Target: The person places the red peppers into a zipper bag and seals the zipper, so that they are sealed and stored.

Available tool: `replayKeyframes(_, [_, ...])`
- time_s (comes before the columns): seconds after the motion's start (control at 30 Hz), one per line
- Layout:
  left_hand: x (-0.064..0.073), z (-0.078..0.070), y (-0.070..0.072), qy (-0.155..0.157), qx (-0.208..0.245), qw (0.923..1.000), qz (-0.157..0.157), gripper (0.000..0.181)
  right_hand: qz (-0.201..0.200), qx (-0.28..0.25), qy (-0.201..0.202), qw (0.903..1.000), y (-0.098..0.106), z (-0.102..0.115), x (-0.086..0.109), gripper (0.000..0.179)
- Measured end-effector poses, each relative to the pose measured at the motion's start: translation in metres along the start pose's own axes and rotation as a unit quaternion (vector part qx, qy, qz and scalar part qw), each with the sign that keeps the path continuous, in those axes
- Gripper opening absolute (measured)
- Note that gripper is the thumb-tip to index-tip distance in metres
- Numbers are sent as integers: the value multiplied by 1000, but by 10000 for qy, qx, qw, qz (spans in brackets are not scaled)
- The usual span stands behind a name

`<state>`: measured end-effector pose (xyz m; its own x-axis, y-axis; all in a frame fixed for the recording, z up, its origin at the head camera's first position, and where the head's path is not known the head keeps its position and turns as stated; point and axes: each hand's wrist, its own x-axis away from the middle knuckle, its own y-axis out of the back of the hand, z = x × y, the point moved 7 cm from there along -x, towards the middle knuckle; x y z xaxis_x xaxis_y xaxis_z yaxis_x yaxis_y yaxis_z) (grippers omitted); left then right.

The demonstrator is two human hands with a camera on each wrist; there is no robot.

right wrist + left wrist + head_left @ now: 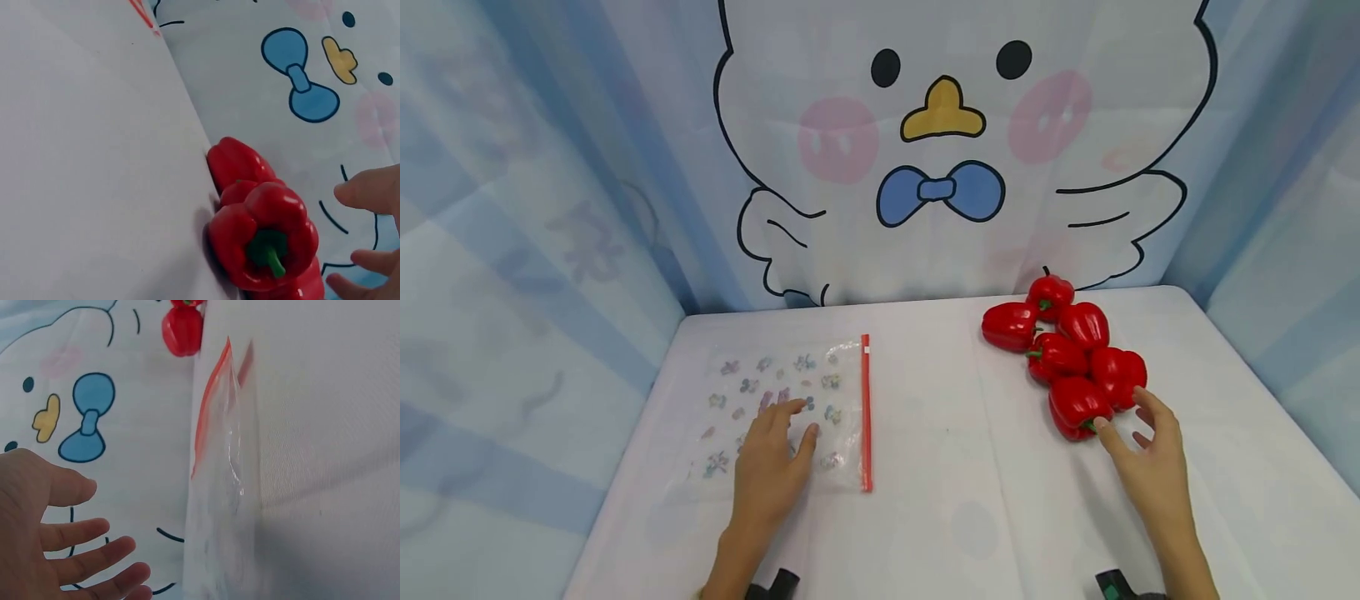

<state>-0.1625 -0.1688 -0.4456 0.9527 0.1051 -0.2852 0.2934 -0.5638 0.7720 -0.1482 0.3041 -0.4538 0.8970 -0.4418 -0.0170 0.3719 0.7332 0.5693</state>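
A clear zip bag (842, 417) with a red zip strip and small printed flowers lies flat on the left of the table. Over its middle hovers my left hand (771, 462), fingers spread and holding nothing; the left wrist view shows the hand (69, 531) apart from the bag (219, 469). Several red bell peppers (1078, 404) with green stems are clustered on the right. Beside the nearest one is my right hand (1153, 462), its fingers loosely bent with nothing between them. In the right wrist view a gap separates the thumb from the nearest bell pepper (269, 237).
The table (940, 517) has a white cloth. Behind it hangs a curtain (940, 258) with a cartoon bird, and blue-white curtains (512, 333) enclose the sides. Black wrist mounts (775, 583) show at the lower edge.
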Motion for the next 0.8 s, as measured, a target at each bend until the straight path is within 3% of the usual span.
replayKeyframes(0.2, [-1, -9, -12, 238, 78, 9997, 71, 40, 270, 57, -255, 9993, -10, -1, -6, 83])
replayKeyframes(0.5, [-6, -22, -31, 385, 211, 9988, 216, 40, 91, 152, -59, 9998, -21, -9, -6, 80])
replayKeyframes(0.8, [-11, -37, -49, 383, -324, 9982, 325, 36, -211, 51, 215, 9995, -28, -6, -3, 78])
